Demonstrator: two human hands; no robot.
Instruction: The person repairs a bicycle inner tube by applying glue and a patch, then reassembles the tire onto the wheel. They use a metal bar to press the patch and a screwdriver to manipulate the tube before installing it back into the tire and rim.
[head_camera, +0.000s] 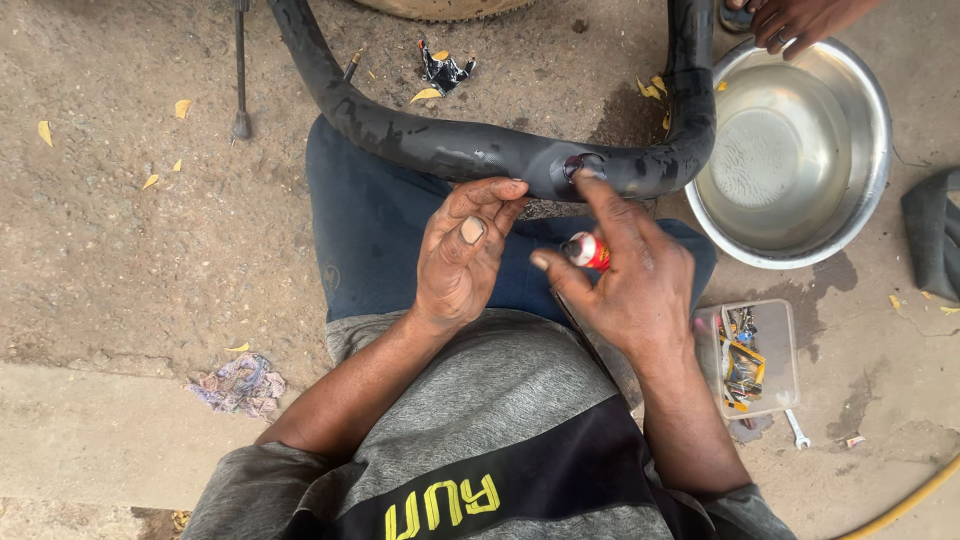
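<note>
A black rubber inner tube (450, 145) curves across my knees, with a wet, shiny patch spot (572, 165) on it. My right hand (625, 280) holds a small red and white tube of glue (588, 250), and its index finger is stretched out onto the wet spot. My left hand (462, 250) rests just below the inner tube, fingers curled, thumb up, holding nothing that I can see.
A steel bowl of water (800, 150) sits on the ground at the right, another person's hand (800, 20) at its far rim. A clear plastic box of small parts (750, 360) and a wrench (797, 428) lie at my right. A crumpled rag (240, 385) lies at the left.
</note>
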